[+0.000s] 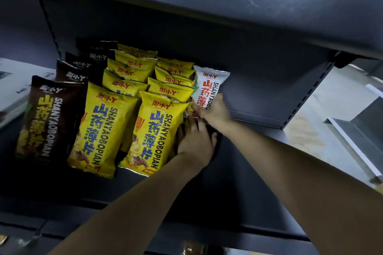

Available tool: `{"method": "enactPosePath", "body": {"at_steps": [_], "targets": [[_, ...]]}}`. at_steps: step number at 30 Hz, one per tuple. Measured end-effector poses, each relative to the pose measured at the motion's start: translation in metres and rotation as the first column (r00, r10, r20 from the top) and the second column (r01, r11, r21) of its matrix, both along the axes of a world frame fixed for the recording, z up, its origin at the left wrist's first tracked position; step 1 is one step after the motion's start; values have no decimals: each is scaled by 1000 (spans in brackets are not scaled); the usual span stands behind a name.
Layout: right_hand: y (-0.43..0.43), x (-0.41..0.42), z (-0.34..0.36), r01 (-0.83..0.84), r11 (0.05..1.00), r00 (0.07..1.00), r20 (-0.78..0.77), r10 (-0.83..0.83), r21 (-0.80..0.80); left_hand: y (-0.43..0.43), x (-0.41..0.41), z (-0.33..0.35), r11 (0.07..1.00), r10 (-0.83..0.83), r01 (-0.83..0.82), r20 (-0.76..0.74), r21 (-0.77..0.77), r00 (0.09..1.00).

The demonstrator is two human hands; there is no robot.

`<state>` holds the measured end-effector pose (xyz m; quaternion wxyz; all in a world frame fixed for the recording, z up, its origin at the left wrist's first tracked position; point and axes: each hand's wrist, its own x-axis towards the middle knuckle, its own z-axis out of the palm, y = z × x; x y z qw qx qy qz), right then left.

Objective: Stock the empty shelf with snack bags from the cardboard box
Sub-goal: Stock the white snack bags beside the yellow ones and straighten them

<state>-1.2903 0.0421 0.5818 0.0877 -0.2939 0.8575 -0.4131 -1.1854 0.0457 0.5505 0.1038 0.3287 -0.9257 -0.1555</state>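
A dark shelf holds rows of upright snack bags: brown bags on the left and two rows of yellow bags in the middle. At the back right stands one white bag. My right hand reaches deep in and grips the lower part of the white bag. My left hand lies flat against the right side of the front yellow bag, fingers together, pressing on it. The cardboard box is out of view.
The shelf above overhangs close over the bags. The shelf's perforated right upright stands to the right of the white bag. Pale floor and a grey fixture show at the right. White packages lie at the far left.
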Motion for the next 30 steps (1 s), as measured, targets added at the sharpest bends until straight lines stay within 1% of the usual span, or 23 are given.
{"method": "enactPosePath", "body": {"at_steps": [2,7,11,14,17,20,25,28,30], "targets": [[4,-1,-4,-31,996,999,-6,32,85,1,1,1,1000,-9,9,6,-5,1000],[6,-7,-4,-71,982,997,16,70,174,-2,11,6,996,-76,75,-13,-44,997],[20,-5,6,-68,987,995,77,57,148,2,23,16,990,-132,124,-106,-73,986],[34,1,12,-68,982,998,18,66,178,7,31,23,990,-121,107,-152,-94,981],[51,8,19,-72,979,995,-57,84,191,15,42,29,988,-95,76,-140,-138,986],[74,22,28,-75,986,994,-71,86,152,29,53,36,989,-85,66,-141,-131,986],[124,50,36,-138,982,986,-75,149,129,60,77,47,991,-94,74,-195,-109,976],[159,67,37,-177,978,981,-64,185,111,84,97,46,982,-143,105,-252,-155,957],[184,79,37,-222,968,972,-58,230,115,103,114,40,956,-245,172,-322,-237,915]]}}
